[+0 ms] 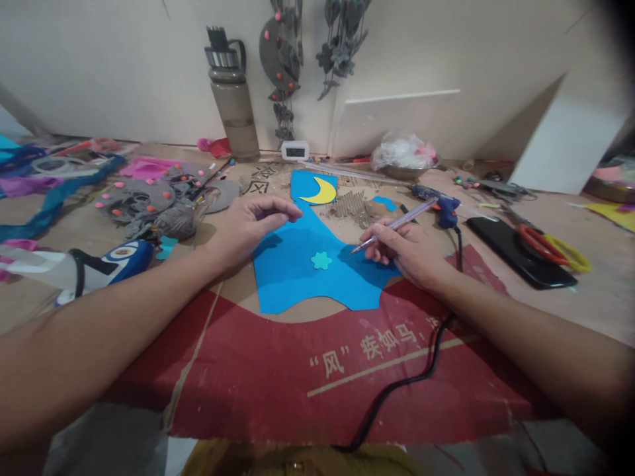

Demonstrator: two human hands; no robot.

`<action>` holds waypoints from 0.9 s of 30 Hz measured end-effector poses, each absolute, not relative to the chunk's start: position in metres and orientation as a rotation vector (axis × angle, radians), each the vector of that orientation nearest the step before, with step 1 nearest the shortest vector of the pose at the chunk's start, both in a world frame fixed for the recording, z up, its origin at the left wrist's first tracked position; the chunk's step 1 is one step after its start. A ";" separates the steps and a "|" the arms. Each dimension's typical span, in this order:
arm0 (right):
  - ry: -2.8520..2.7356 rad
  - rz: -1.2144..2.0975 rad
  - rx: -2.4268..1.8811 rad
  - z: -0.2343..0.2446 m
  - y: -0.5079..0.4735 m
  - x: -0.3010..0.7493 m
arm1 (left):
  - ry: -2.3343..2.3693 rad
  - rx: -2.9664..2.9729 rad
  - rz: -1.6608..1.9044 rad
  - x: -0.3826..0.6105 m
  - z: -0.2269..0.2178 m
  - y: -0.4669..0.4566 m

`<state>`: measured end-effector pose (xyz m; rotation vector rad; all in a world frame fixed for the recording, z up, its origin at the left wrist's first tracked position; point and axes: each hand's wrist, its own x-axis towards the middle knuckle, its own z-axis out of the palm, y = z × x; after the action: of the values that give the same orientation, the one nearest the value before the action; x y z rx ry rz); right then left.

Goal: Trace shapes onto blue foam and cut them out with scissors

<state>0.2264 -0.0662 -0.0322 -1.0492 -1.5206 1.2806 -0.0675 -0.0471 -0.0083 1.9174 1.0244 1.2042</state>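
A pen [404, 220] is held in my right hand [404, 248], its tip pointing down at the blue foam-like sheet [288, 271]. That hand rests over the sheet's right part. My left hand [258, 228] is over the sheet's upper left, fingers loosely curved, with nothing visible in them. Between the hands, a small turquoise flower cutout [321, 260] lies on the blue sheet. Beyond them, a yellow crescent moon cutout [325, 192] lies on the blue material, near its top edge.
To the right are a blue glue gun [446, 210] with a black cord, a black phone [510, 248] and scissors [546, 244] lying on it. At left sit grey felt pieces [149, 198] and a blue-and-white bottle [124, 258]. A water bottle [235, 112] stands behind, beside a small digital clock [296, 151].
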 end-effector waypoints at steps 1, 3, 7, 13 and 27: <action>-1.521 1.282 -1.052 -0.032 -0.066 0.226 | 1.031 1.921 1.195 -0.067 -0.008 -0.048; -1.525 1.281 -1.055 -0.031 -0.067 0.226 | 1.049 1.946 1.153 -0.066 -0.007 -0.050; -1.522 1.292 -1.061 -0.031 -0.067 0.226 | 1.077 1.998 1.016 -0.065 -0.004 -0.053; -1.493 1.307 -1.061 -0.031 -0.067 0.226 | 1.082 2.006 0.939 -0.065 -0.009 -0.050; -1.194 0.906 -1.078 -0.023 -0.057 0.233 | 1.080 2.171 0.906 -0.063 -0.013 -0.046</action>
<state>0.2330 -0.0567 -0.0231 -1.0780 -1.1937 0.9056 -0.0632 -0.0462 -0.0126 2.1715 1.0800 0.9055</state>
